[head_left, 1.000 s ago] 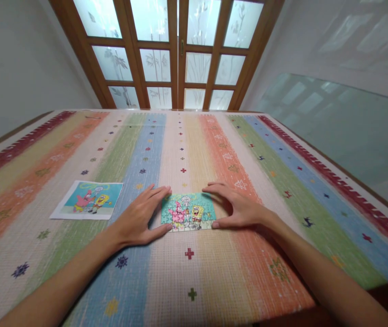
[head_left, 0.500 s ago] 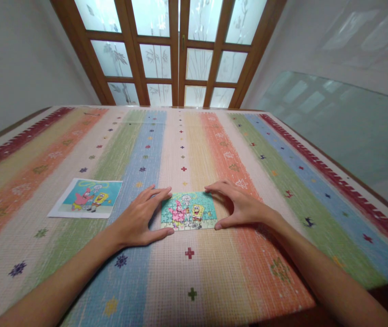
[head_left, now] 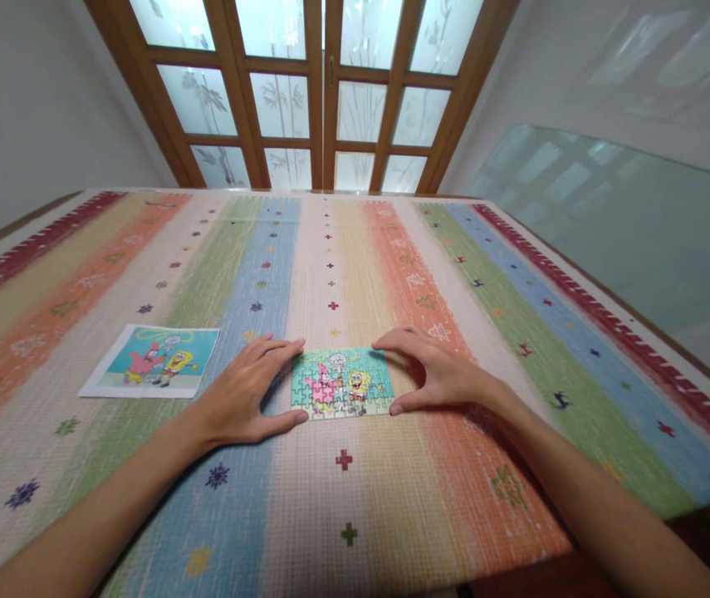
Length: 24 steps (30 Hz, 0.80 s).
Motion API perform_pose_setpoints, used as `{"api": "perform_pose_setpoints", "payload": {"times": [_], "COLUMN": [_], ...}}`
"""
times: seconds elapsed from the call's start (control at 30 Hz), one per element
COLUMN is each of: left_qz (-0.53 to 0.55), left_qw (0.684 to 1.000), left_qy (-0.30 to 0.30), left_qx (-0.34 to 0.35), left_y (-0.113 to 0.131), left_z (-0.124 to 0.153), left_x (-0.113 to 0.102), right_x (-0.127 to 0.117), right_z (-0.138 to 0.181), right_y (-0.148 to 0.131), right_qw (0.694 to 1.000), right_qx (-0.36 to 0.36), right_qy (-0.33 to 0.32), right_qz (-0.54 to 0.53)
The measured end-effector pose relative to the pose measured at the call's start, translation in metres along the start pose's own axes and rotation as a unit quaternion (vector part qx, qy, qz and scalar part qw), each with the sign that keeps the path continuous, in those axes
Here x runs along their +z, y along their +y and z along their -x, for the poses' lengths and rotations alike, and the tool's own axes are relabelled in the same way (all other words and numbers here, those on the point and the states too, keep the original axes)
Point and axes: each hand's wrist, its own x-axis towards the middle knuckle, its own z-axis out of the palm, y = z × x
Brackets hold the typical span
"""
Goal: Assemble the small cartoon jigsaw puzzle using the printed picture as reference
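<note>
A small assembled jigsaw puzzle (head_left: pixel 342 383) with cartoon figures lies flat on the striped mat (head_left: pixel 355 274). My left hand (head_left: pixel 239 397) rests on the mat at the puzzle's left edge, fingers spread, thumb and forefinger touching its corners. My right hand (head_left: pixel 434 371) brackets the right edge the same way, fingers apart and arched. Neither hand lifts anything.
A printed reference picture (head_left: pixel 154 361) of the same cartoon lies to the left of my left hand. The colourful mat covers the floor up to wooden glazed doors (head_left: pixel 323 91) at the back. A glass panel (head_left: pixel 629 224) leans along the right wall.
The view has shifted slightly upward and left. Both hands stay against the puzzle's sides with almost no movement.
</note>
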Motion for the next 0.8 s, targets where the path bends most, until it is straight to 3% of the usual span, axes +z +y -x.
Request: {"api": "perform_pose_setpoints", "payload": {"times": [0.8], "left_qz": [-0.001], "left_qw": [1.000], "left_qy": [-0.017], "left_qx": [0.005], "left_y": [-0.0053], "left_z": [0.0030], "left_x": [-0.0044], "right_x": [-0.0028], "right_z": [0.0003], "right_y": [-0.0022], "right_qw": [0.999], "right_qx": [-0.028], "right_qy": [-0.014], "right_qz": [0.036]}}
